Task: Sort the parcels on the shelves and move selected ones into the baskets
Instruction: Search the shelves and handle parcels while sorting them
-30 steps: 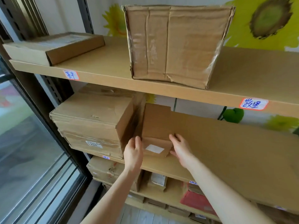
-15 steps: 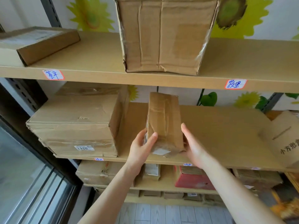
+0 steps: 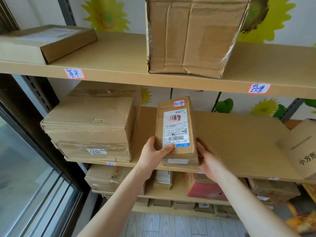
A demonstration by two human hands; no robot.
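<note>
Wall with sunflower print, window glass at left, grey plank floor below. Wooden shelving in front, several boards.

Top shelf: large carton, creased and taped, stands near the middle, close to the front edge. Flat box lies at the left end, angled.

Middle shelf: stacked cartons fill the left end, flush with the front edge, white tag on the lower one. Printed carton at the right end, tilted, cut off by the frame.

Lower shelves: red box just right of centre, brown boxes around it; details too small.

Small parcel, brown, held over the front edge of the middle shelf, just right of the stacked cartons, not touching them. Long side points to the back, white shipping label face up, red-framed sticker on the far end. Cannot tell if the far end rests on the board.

Left hand grips the near left corner, thumb across the label, fingers under. Right hand clasps the near right side, thumb along the side wall, fingers hidden beneath.

Red-framed handwritten tags on the top shelf's front edge: left tag, right tag.
</note>
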